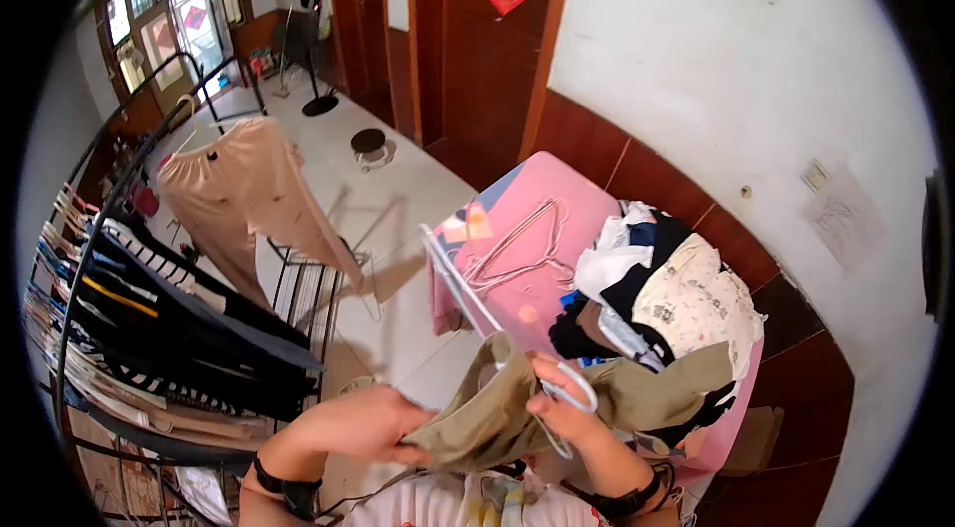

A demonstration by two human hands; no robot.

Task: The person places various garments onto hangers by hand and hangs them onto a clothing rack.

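Observation:
An olive-green garment [477, 408] is stretched between my two hands at the bottom centre, its right part trailing over the table's near edge. My left hand [373, 427] grips the garment's left edge with bent fingers. My right hand [567, 408] is closed around a white hanger [580, 383] and the garment beside it; the hanger's hook sticks out above the fingers. Part of the hanger is hidden by the cloth.
A pink-covered table [537, 184] holds pink hangers [517, 273] and a pile of clothes [686, 298]. At left, a black rack [68, 328] carries many garments, with beige trousers [249, 194] at its end. A stool [368, 142] and a fan [318, 105] stand farther back.

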